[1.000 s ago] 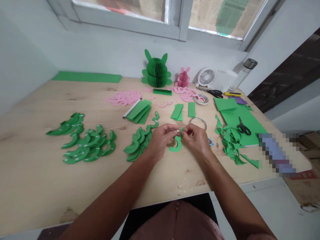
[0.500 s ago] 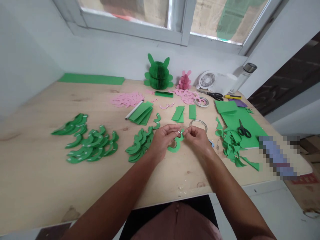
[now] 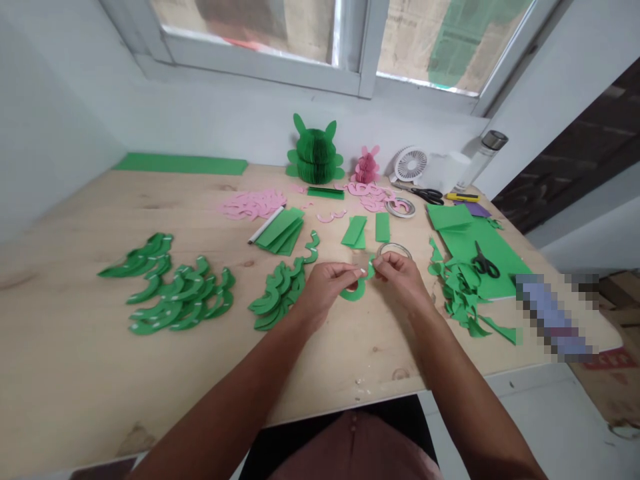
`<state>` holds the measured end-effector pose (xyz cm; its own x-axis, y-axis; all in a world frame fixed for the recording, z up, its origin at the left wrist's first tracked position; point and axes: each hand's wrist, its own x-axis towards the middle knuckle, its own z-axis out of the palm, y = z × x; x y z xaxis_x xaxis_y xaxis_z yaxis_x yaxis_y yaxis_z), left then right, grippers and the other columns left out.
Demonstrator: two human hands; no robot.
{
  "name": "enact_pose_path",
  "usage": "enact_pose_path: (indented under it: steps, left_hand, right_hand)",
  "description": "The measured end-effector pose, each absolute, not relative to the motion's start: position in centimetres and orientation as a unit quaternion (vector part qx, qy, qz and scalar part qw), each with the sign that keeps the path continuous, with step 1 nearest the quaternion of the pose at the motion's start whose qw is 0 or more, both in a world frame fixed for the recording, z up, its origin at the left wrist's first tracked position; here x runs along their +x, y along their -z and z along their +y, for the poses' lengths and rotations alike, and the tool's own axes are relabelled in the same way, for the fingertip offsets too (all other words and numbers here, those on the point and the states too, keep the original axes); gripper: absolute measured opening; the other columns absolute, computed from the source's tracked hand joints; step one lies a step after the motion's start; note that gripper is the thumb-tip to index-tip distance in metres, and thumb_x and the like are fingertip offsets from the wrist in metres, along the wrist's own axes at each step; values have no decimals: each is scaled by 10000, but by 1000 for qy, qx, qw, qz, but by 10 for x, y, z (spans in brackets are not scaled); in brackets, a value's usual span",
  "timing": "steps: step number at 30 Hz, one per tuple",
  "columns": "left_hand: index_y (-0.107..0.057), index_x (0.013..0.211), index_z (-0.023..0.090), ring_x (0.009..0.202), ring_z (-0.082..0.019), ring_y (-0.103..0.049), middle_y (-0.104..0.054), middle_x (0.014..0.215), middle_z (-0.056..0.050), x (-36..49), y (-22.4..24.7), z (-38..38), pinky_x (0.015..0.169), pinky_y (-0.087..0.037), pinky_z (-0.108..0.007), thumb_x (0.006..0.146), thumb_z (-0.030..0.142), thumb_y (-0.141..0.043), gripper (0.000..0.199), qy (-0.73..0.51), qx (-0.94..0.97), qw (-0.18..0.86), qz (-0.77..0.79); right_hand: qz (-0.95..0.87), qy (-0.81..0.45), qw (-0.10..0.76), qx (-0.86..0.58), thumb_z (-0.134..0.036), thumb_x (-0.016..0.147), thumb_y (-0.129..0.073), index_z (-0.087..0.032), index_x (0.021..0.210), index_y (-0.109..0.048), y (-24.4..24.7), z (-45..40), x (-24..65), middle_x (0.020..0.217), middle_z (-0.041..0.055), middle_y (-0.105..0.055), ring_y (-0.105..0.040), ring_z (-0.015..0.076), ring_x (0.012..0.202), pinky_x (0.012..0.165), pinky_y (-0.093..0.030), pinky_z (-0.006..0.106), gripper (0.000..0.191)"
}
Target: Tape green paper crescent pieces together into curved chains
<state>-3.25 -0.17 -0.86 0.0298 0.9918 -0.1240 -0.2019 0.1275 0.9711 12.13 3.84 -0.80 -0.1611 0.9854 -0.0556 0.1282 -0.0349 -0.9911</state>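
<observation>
A curvy green paper cutout is between my hands, just above or on the wooden table. My right hand is closed, with thumb and forefinger pinching the cutout's upper end. My left hand is closed in a pinch at the cutout's left side, a tiny white piece showing at its fingertips; it looks like a bit of tape. Left of my left hand lies a pile of wavy green cutouts with white marks. A tape roll lies just behind my right hand, partly covered by it.
More green cutouts lie at left. Folded green sheets and pink cutouts are farther back. Green scraps and black scissors lie at right. A green honeycomb paper figure, a pink one and a fan stand behind.
My fingertips have moved slightly apart, the right ones a little to the right with the cutout's end. My left fingers are curled in more. The view has shifted slightly.
</observation>
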Motion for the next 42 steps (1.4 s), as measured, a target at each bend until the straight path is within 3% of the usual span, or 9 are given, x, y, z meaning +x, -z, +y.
enact_pose_path:
  steps: [16,21,28,32,42]
  left_hand:
    - [-735,671,171,583,-117,-514,-621,581,-3,-31,9,-4,586,-405,-242,674,300,-669,144,-493,459,563,480]
    - [-733,675,173,590,-106,-512,-624,586,4,-32,11,0,609,-402,-235,671,277,-679,118,-545,412,543,488]
    - [-746,788,178,626,-112,-541,-666,672,-3,-32,14,3,657,-435,-251,661,260,-698,159,-582,382,535,479]
    - [-741,757,172,627,-113,-544,-673,679,-7,-32,14,2,670,-442,-258,654,264,-704,142,-585,381,529,482]
    - [-720,713,156,669,-127,-559,-673,693,-19,-32,14,3,687,-430,-264,626,265,-696,141,-588,351,558,469]
  right_hand:
    - [-525,-545,436,-486,-336,694,-630,-176,583,-563,9,40,123,487,-43,-504,-413,82,461,479,-315,222,206]
    - [-554,-443,506,-490,-323,735,-608,-191,739,-612,9,37,120,697,-10,-591,-497,109,603,571,-383,240,133]
    - [-722,-239,489,-426,-223,761,-585,-217,778,-635,5,29,116,898,51,-641,-573,192,900,714,-440,309,53]
    - [-751,-204,476,-411,-224,787,-572,-221,786,-632,6,28,116,925,54,-636,-577,193,915,800,-448,354,60]
    - [-805,-61,456,-374,-178,781,-579,-228,862,-636,6,23,112,988,68,-622,-539,228,979,855,-438,424,111]
